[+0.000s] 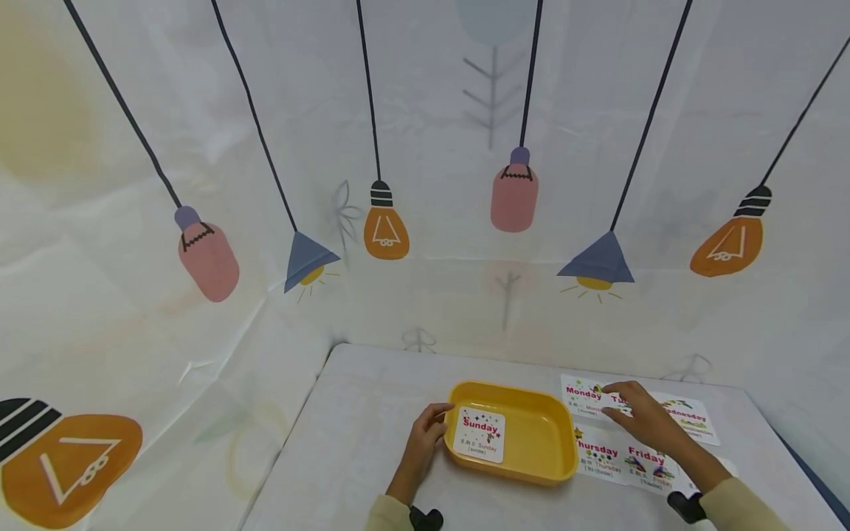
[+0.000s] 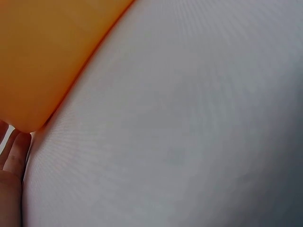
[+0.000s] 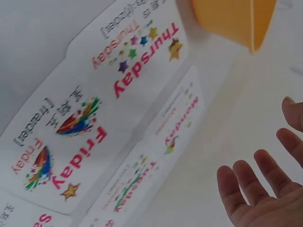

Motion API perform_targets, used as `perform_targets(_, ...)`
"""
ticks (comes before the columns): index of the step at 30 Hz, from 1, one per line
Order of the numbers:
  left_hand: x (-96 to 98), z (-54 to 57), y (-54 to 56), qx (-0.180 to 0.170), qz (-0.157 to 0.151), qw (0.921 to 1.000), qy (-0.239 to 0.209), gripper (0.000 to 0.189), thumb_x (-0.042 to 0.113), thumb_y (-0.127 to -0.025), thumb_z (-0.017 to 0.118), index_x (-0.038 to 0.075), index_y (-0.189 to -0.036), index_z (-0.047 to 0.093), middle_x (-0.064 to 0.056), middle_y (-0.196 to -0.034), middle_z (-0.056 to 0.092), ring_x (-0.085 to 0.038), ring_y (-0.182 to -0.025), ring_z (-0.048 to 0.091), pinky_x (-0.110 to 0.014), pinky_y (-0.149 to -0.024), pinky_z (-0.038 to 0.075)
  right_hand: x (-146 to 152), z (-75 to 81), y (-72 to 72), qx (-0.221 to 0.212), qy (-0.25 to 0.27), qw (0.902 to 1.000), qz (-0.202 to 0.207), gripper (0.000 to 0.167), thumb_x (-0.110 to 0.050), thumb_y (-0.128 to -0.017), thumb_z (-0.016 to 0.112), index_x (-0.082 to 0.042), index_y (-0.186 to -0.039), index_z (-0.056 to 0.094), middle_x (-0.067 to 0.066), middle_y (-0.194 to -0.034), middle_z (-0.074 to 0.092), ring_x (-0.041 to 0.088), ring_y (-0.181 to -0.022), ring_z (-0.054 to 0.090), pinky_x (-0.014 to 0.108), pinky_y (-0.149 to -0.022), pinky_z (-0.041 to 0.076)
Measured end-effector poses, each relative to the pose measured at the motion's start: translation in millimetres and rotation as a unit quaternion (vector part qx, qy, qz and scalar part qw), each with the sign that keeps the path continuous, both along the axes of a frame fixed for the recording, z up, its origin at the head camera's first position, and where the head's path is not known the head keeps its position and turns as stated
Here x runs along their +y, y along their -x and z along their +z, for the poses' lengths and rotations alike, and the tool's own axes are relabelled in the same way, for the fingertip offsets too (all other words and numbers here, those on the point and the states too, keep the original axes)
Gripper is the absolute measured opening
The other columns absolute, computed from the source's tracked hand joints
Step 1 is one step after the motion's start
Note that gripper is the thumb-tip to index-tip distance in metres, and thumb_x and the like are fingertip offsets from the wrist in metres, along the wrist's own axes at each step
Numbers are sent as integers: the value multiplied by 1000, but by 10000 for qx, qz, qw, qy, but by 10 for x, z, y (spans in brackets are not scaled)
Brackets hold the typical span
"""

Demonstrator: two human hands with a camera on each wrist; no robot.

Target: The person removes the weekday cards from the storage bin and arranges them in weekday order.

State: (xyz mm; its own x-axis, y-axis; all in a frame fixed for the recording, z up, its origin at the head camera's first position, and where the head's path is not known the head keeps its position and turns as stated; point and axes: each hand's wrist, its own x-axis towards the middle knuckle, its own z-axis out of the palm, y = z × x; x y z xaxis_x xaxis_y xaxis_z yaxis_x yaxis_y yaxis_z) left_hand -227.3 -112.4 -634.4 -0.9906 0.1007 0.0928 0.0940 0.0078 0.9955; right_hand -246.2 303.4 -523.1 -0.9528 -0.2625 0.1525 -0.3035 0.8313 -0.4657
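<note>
My left hand (image 1: 422, 441) is at the left end of a yellow tray (image 1: 541, 472), its fingertips touching the rim. In the left wrist view, its fingers (image 2: 18, 153) reach the tray's lower corner (image 2: 42, 71). A white Sunday card (image 1: 479, 435) lies inside the tray at the left. Over the far row of day cards is my right hand (image 1: 639, 419), thumb and fingers apart with nothing between them. That row has a Monday card (image 1: 584, 402) and a Wednesday card (image 1: 693, 422); the hand partly covers the Tuesday card.
Nearer lie a Thursday card (image 1: 598, 464) and a Friday card (image 1: 644, 476); the right forearm partly hides a card beyond them. A white cloth covers the table (image 1: 345, 413). White wall sheets (image 1: 438, 295) printed with hanging lamps stand behind and to the left.
</note>
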Motion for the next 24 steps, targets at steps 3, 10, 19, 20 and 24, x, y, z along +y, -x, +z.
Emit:
perform_targets(3, -4, -19, 12, -2, 7, 10000, 6, 36, 11, -97, 48, 13, -131, 61, -7, -142, 56, -30, -134, 51, -37, -108, 48, -170, 52, 43, -51, 110, 9998, 182, 41, -17, -89, 73, -3, -125, 60, 21, -123, 59, 39, -107, 61, 54, -86, 58)
perform_targets(10, -10, -21, 32, 110, 41, 9999, 60, 35, 10, -97, 48, 12, -129, 62, -10, -139, 58, -31, -132, 52, -29, -103, 49, -541, 140, 123, -304, 270, 9967, 702, 39, -17, -90, 72, -5, -125, 60, 16, -122, 63, 30, -103, 63, 39, -81, 61)
perform_targets(19, -9, -3, 23, -22, 39, 10000, 51, 35, 10, -98, 48, 16, -129, 62, -6, -140, 58, -28, -132, 52, -30, -104, 49, -909, 184, 287, -393, 309, 9885, 1430, 34, -16, -91, 71, -7, -122, 61, 11, -110, 68, 22, -96, 65, 34, -77, 61)
perform_targets(20, -9, -2, 22, -37, 50, 10000, 54, 34, 11, -98, 48, 16, -128, 62, -6, -140, 58, -28, -132, 52, -32, -105, 49, -947, 179, 305, -398, 305, 9874, 1502, 33, -16, -91, 71, -7, -121, 62, 11, -110, 69, 22, -96, 66, 34, -78, 61)
perform_targets(24, -4, 4, 19, -86, 87, 9999, 80, 34, 11, -98, 48, 17, -128, 63, -5, -140, 58, -28, -132, 52, -42, -108, 47, -1101, 152, 364, -416, 227, 9838, 1731, 30, -15, -91, 71, -9, -120, 64, 10, -110, 70, 20, -96, 65, 37, -82, 60)
